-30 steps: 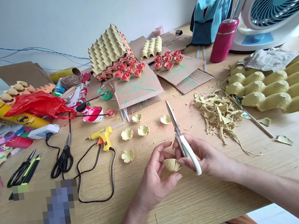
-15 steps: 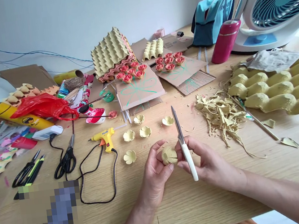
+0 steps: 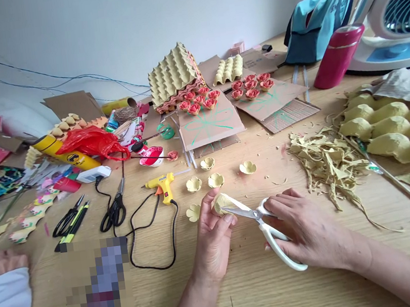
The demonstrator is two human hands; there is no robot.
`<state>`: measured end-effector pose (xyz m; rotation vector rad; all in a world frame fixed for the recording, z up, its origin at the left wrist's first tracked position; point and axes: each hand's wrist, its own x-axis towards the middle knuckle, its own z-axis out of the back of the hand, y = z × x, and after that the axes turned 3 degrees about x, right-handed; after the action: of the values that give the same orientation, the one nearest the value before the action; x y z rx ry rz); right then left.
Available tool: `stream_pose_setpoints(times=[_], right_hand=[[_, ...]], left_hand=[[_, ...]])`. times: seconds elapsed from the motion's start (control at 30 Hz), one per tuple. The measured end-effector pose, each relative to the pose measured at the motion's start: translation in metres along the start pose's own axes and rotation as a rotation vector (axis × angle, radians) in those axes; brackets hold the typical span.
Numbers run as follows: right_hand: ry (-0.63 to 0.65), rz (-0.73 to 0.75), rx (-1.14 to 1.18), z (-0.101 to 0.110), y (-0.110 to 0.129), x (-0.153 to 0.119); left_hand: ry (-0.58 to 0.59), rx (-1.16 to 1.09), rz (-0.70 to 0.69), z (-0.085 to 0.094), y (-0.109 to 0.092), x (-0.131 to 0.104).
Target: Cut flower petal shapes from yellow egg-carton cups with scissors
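Observation:
Between the thumb and fingers of my left hand (image 3: 215,237) is a small yellow egg-carton cup (image 3: 223,202). My right hand (image 3: 307,225) has its fingers through the white handles of a pair of scissors (image 3: 275,242). Their blades are parted and lie at the cup, one across its near side and the other along its far side. Just beyond my left hand sit several cut petal-shaped cups, among them a stacked one (image 3: 216,180) and a single one (image 3: 247,167). Another petal cup (image 3: 193,212) is partly hidden by my left hand.
A yellow glue gun (image 3: 164,186) with its cord lies left, near black scissors (image 3: 114,209). Carton scraps (image 3: 326,163) and an egg tray (image 3: 396,125) are at right. Red paper roses (image 3: 198,99) stand on cardboard behind. Another person's hand (image 3: 4,265) rests at far left.
The scissors have turned from upright to pointing left, and their blades have opened around the cup. My right hand now grips the handles. The view has swung left, bringing another person's hand in.

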<state>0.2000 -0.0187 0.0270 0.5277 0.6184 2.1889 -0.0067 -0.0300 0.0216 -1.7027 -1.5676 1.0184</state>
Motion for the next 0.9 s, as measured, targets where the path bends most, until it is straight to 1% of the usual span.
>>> stream_pose_setpoints(times=[0.27, 0.53, 0.9], right_hand=[[0.028, 0.001, -0.013, -0.0007, 0.0022, 0.0], [0.003, 0.003, -0.02, -0.0028, 0.0004, 0.0006], [-0.008, 0.034, -0.008, -0.0041, 0.0005, 0.0011]], left_hand=[[0.016, -0.007, 0.02, -0.0029, 0.0001, -0.0011], [0.029, -0.023, 0.003, -0.0068, -0.0007, -0.0026], [0.036, 0.015, 0.008, -0.0079, -0.0006, -0.0042]])
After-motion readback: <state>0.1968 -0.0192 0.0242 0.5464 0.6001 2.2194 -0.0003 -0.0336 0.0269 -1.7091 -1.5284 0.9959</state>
